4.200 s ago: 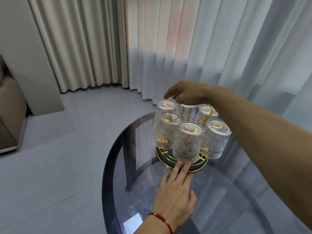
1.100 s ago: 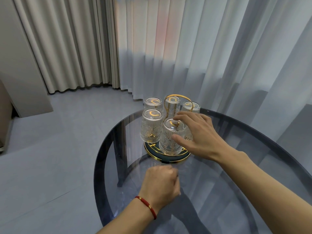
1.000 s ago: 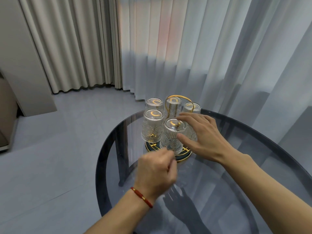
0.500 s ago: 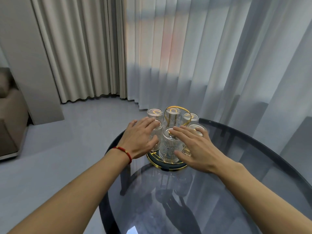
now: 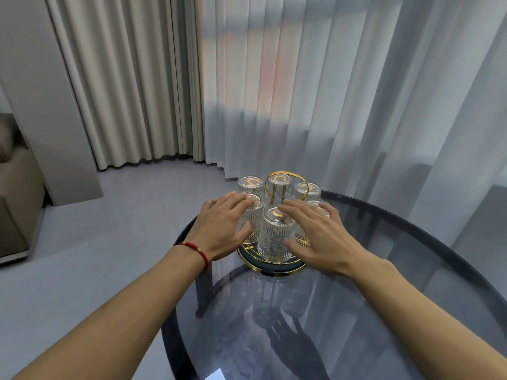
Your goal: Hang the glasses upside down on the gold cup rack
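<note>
head view: our left hand and right hand lie spread wide, fingers loosely cupping upside-down glasses hung on the gold rack.

A home living room: floor-length beige drapes and sheer white curtains cover the window wall, a brown sofa sits at the left, and a round smoked-glass worktop stands on pale floor tiles.
</note>
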Demonstrator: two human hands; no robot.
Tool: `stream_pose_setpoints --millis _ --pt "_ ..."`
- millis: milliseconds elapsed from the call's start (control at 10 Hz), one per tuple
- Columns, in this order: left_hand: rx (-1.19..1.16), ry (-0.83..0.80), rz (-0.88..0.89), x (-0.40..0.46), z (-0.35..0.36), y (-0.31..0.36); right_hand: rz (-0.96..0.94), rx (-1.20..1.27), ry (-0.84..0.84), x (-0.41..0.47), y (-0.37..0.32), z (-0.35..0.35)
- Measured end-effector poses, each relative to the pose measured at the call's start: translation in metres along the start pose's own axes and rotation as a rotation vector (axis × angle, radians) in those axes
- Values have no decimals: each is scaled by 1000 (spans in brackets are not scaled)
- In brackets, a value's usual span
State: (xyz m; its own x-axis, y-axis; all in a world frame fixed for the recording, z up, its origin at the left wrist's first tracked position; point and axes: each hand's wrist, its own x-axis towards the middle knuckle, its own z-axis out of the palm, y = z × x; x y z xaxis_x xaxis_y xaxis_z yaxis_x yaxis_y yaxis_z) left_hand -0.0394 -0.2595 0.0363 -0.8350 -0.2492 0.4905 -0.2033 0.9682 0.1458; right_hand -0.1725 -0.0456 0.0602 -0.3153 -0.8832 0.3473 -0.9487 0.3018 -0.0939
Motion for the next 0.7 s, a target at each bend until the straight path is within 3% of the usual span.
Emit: stream_pose_setpoints --millis 100,200,700 --pt "-3 -2 10 0 -2 2 127 68 62 -3 13 -7" --pt "14 -6 26 2 -4 3 211 39 18 -9 27 -7" --pt "68 -7 -17 6 -13 10 211 -28 -25 -18 32 -12"
